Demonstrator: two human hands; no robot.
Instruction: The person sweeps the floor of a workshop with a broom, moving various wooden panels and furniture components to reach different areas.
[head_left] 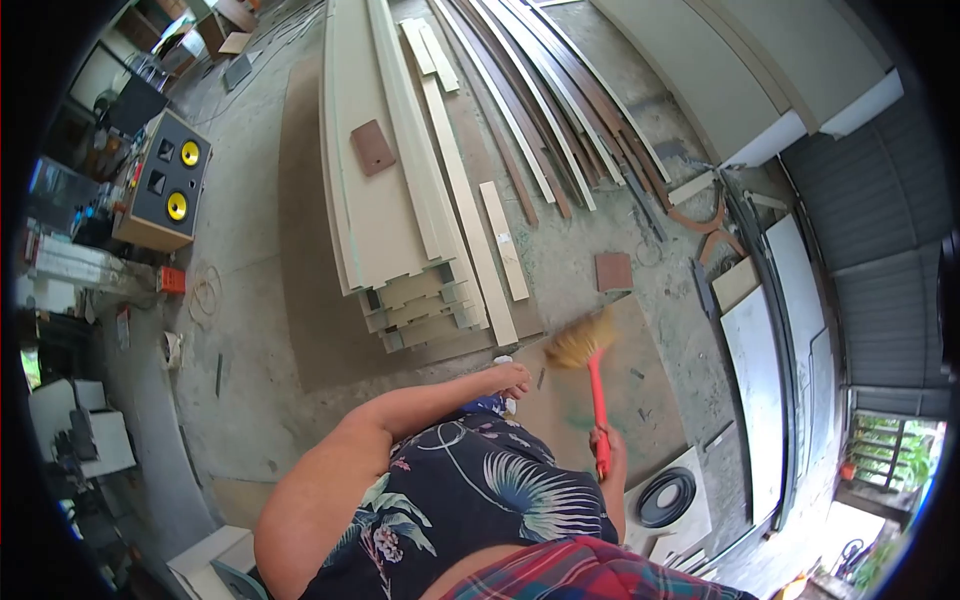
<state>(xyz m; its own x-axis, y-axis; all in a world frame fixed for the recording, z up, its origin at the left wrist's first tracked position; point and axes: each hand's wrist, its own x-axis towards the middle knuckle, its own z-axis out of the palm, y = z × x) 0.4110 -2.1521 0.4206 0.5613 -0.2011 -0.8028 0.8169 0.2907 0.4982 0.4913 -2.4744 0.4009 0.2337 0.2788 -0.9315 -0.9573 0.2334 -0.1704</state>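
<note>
My right hand [610, 446] is wrapped around the red handle of a broom [598, 400]. The broom's straw-coloured bristles [582, 341] point away from me and are blurred over a brown board [640, 375] on the floor. Bits of debris lie on that board. My left hand [511, 380] hangs in front of my body with its fingers curled in and nothing visible in them. It is nearest to the front end of a long pale strip [468, 210] beside the stacked panels.
Ahead is a stack of long beige panels [385, 210] with a brown plate [373, 148] on top. Metal and brown profiles [560, 90] lie to its right. A square brown piece [613, 272] is on the floor. A speaker box [165, 180] stands left; white panels [755, 390] line the right.
</note>
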